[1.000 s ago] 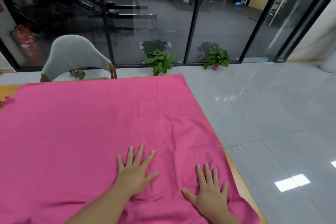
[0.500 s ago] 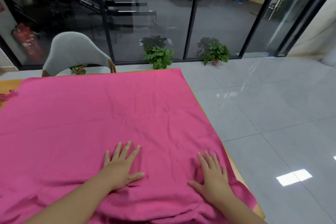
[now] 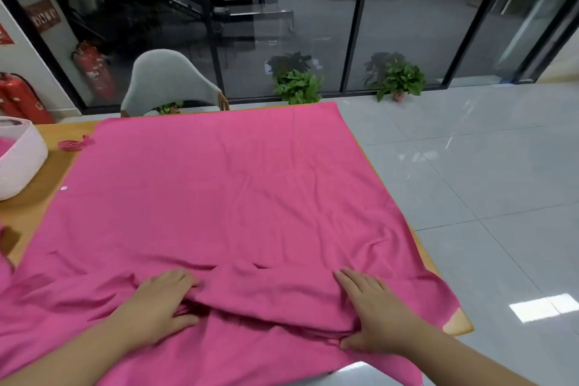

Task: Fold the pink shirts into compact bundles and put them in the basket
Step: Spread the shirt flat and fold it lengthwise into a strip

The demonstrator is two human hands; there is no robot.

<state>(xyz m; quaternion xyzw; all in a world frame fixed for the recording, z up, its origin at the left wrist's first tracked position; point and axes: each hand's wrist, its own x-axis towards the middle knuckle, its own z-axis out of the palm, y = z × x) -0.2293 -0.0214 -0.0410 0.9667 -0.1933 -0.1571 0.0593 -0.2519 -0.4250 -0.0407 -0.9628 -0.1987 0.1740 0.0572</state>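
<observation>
A large pink shirt [image 3: 219, 185] lies spread over most of the wooden table [image 3: 37, 197]. Near the front edge the cloth is bunched into a raised fold between my hands. My left hand [image 3: 159, 304] grips the left end of that fold, fingers curled into the cloth. My right hand [image 3: 372, 313] lies on the right end, fingers straight on top and thumb tucked under the fold. A white basket [image 3: 18, 160] stands at the table's far left with pink cloth inside.
A small pink scrap [image 3: 73, 143] lies on the table by the shirt's far left corner. A grey chair [image 3: 169, 84] stands behind the table. Potted plants [image 3: 299, 86] sit along the glass wall. Tiled floor lies to the right of the table.
Both hands slid back toward me from flat on the cloth, gathering the near part into a fold. The view has shifted left, bringing the basket in.
</observation>
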